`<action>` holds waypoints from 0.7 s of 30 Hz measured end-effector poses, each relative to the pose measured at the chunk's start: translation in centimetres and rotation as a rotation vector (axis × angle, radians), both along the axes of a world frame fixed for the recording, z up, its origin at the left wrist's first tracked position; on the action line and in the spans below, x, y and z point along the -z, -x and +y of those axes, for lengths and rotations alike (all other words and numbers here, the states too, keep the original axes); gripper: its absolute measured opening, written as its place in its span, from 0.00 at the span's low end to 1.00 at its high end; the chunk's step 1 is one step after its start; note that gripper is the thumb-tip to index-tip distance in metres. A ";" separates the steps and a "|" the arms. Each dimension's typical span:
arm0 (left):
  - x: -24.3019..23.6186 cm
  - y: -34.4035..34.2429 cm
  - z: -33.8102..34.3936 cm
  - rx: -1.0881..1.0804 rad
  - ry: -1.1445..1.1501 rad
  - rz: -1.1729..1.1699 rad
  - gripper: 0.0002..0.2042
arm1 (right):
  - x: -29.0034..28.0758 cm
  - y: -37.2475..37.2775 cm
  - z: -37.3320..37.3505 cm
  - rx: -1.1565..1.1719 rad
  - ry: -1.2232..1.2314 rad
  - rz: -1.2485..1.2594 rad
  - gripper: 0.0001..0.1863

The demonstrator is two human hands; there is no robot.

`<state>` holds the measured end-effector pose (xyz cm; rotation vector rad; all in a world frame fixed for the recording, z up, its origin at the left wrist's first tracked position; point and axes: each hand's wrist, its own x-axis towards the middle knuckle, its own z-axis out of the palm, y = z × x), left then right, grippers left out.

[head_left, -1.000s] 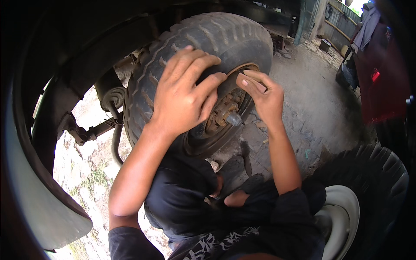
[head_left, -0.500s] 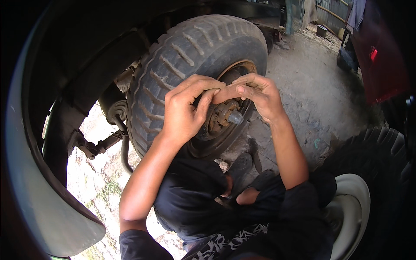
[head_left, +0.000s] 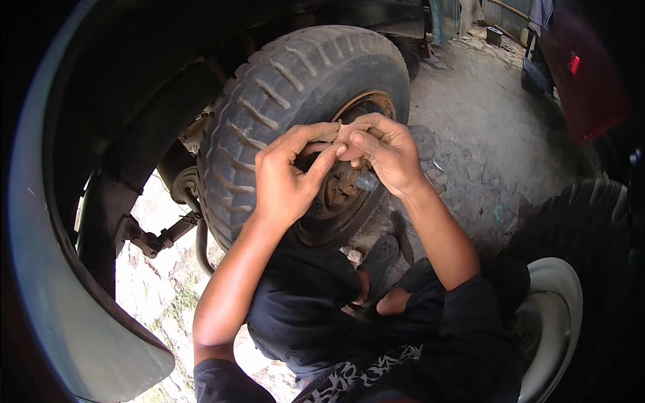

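Observation:
A small pinkish-brown flat piece (head_left: 350,140), perhaps paper, is held up between my two hands. My left hand (head_left: 289,173) pinches its left end with thumb and fingertips. My right hand (head_left: 390,156) grips the other side, thumb on its face. Behind them is a big treaded tyre (head_left: 269,101) on a rusty wheel rim (head_left: 381,101). The hub (head_left: 363,181) sits just below my hands, partly hidden by them.
Dark vehicle bodywork and arch (head_left: 121,74) curve over the tyre, with a linkage (head_left: 154,242) at left. A second tyre with a white rim (head_left: 551,316) lies at lower right. A dark red panel (head_left: 578,94) stands upper right, over dusty broken ground (head_left: 470,127).
My left hand has come down from above, fingers closing onto the piece. Both hands now meet on it, and the piece appears turned. The view has shifted slightly.

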<state>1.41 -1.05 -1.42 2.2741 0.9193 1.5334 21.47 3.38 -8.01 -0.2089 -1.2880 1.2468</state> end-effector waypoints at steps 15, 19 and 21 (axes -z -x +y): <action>0.9 -0.3 0.2 0.082 0.251 -0.072 0.18 | 0.7 1.4 0.2 0.217 0.013 0.008 0.19; 1.5 -0.3 0.6 0.070 0.225 -0.107 0.17 | 0.5 2.4 -0.3 0.029 0.049 0.133 0.22; 1.5 -0.3 0.5 0.048 0.214 -0.105 0.16 | 1.0 2.3 -0.3 -0.077 0.085 0.152 0.23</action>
